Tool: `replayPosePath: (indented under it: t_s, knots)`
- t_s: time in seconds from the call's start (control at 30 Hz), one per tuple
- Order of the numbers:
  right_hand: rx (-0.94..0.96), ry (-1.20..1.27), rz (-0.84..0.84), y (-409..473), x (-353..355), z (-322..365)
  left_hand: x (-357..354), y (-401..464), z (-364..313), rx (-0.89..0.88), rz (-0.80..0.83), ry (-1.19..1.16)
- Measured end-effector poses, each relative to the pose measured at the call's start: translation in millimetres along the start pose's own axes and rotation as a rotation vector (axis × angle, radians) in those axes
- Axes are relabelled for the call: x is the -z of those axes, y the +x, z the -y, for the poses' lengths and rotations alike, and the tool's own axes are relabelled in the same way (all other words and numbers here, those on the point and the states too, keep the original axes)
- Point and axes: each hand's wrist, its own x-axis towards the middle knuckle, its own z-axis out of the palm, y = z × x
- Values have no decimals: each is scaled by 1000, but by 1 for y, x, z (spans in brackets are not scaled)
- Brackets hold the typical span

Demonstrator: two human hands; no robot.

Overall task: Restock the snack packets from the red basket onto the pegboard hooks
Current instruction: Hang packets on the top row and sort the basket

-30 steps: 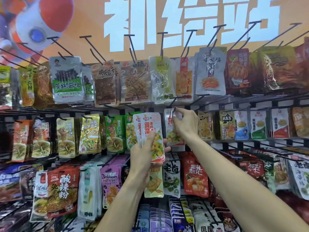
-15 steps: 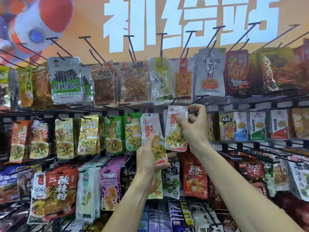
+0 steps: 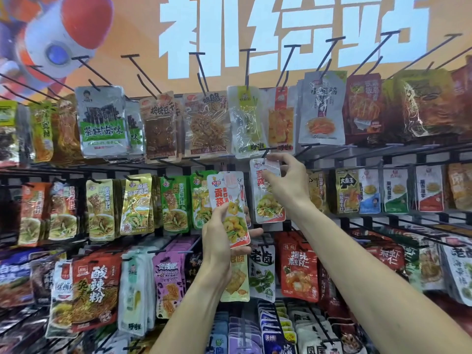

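Note:
My left hand [image 3: 221, 238] grips a small stack of pink-and-white snack packets [image 3: 229, 200] by their lower half, held upright in front of the second row. My right hand [image 3: 287, 183] pinches the top of one matching packet [image 3: 267, 208] and holds its hang hole at the tip of a black hook [image 3: 265, 152] in the second row. That packet hangs straight down under my fingers. The red basket is out of view.
The pegboard [image 3: 357, 154] is crowded with hanging packets in several rows, with green packets [image 3: 176, 200] left of my hands and red ones [image 3: 297, 272] below. Bare black hooks [image 3: 199, 70] jut out along the top, under an orange sign.
My right hand has lifted its packet slightly, bringing the top up to the hook tip. The left hand stays in place with its stack, tilted a little more.

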Motion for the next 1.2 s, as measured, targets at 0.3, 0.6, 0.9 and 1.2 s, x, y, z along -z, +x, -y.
replayPosePath:
  t_s: [0.3,0.6,0.9,1.2]
  knots:
    - [-84,121,-52,-2,6,-10,5,-9,-11,-21,19,18]
    - [-97,110,-66,8,-2,-10,1,-9,-11,-11,41,31]
    - [-174,-29,-113,24,-21,-31,0,-2,-6,-31,149,40]
    - [-111,230,-30,-42,7,-20,8,10,8,-88,381,298]
